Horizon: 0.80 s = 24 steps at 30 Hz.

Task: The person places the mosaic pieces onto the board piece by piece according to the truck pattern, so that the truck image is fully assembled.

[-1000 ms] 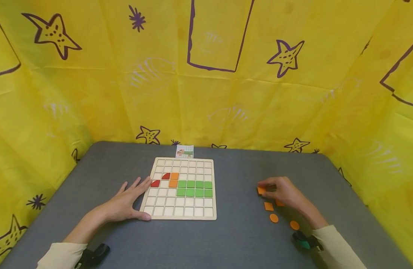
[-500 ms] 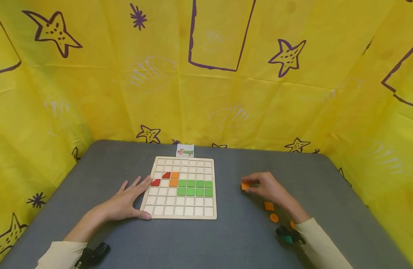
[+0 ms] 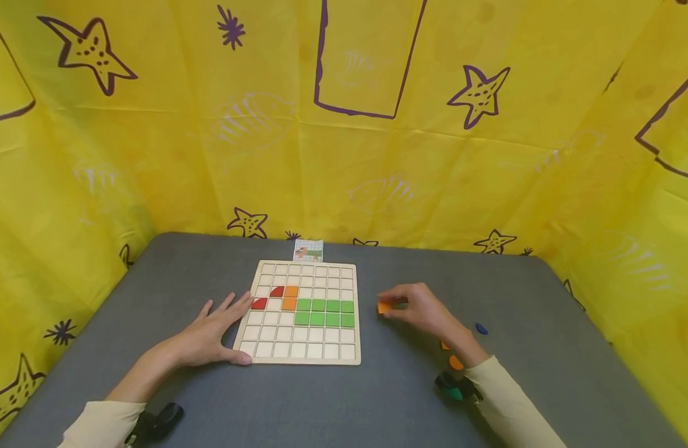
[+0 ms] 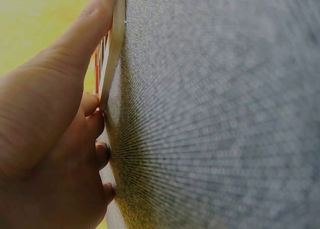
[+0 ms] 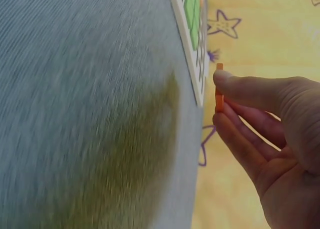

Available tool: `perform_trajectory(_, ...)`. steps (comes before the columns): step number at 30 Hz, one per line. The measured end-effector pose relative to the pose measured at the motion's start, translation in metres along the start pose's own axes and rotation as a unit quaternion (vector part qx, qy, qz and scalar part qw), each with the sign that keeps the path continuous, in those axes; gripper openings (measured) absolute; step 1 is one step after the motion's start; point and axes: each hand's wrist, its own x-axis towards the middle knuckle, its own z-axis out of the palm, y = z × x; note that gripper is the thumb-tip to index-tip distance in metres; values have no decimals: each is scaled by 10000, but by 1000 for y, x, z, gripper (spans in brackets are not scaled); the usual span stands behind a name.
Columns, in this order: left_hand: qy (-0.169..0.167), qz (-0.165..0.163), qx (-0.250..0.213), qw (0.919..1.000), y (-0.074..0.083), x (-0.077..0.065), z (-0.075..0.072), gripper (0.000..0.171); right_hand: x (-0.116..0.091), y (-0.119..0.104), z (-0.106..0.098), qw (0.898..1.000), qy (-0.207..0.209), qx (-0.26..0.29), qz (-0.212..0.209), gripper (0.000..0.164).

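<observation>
A pale wooden grid board (image 3: 299, 351) lies on the table, with green square tiles (image 3: 325, 313), two orange squares (image 3: 290, 298) and two red curved-edge tiles (image 3: 259, 303) in its cells. Along the board's left edge rests my left hand (image 3: 206, 336), fingers spread, thumb at the near left corner. In the left wrist view the thumb and fingertips touch the board's rim (image 4: 114, 54). My right hand (image 3: 419, 309) pinches an orange tile (image 3: 384, 307) between thumb and fingers, just right of the board. The right wrist view shows this tile edge-on, held above the table.
Orange pieces (image 3: 455, 362) lie partly hidden under the right forearm, and a small blue piece (image 3: 481, 328) sits farther right. A small picture card (image 3: 308, 250) lies behind the board. Yellow patterned cloth (image 3: 344, 155) surrounds the grey table (image 3: 321, 404).
My right hand has carried the orange tile leftward from the loose pieces to near the board. The blue piece has come into sight. My left hand has stayed in place.
</observation>
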Motion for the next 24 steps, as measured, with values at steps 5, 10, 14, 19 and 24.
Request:
perform_trajectory(5, 32, 40, 16, 10000, 0, -1, 0, 120, 13, -6, 6, 9997, 122, 213, 10, 32)
perform_trajectory(10, 45, 27, -28, 10000, 2, -2, 0, 119, 29, -15, 12, 9992, 158, 375, -37, 33)
perform_trajectory(14, 33, 5, -49, 10000, 2, -2, 0, 118, 38, -24, 18, 9988, 68, 489, -14, 34)
perform_trajectory(19, -1, -53, 4, 10000, 1, -1, 1, 119, 47, -35, 26, 9979, -49, 649, -4, 33)
perform_trajectory(24, 32, -31, 6, 10000, 1, -1, -1, 119, 54, -45, 36, 9975, -124, 681, -137, 32)
